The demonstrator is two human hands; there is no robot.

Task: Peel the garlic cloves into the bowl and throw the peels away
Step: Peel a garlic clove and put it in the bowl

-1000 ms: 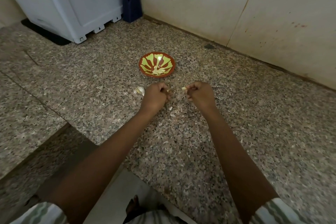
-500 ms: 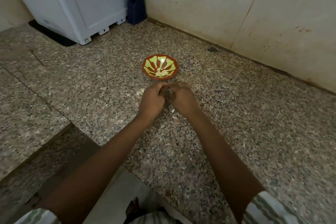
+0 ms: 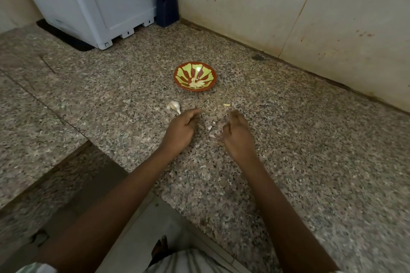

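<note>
A red bowl with green petals (image 3: 177,72) stands on the granite counter and holds several peeled garlic cloves (image 3: 196,83). A piece of unpeeled garlic (image 3: 174,106) lies just beyond my left hand (image 3: 180,131). That hand's thumb and curled fingers pinch together, and the garlic clove it held a second ago is hidden inside them. My right hand (image 3: 237,135) is blurred with its fingers curled; what it holds cannot be seen. Loose peels (image 3: 210,132) lie between the hands. A small pale bit (image 3: 226,105) lies on the counter beyond my right hand.
The granite counter (image 3: 310,150) runs right to a tiled wall (image 3: 288,17). A grey appliance (image 3: 99,2) and a dark blue object (image 3: 166,6) stand at the back left. The counter's front edge drops to the floor (image 3: 137,239) below my arms.
Half a second ago my hands were pressed together over the peels; they have now drawn apart. The small pale bit beyond my right hand was not on the counter before.
</note>
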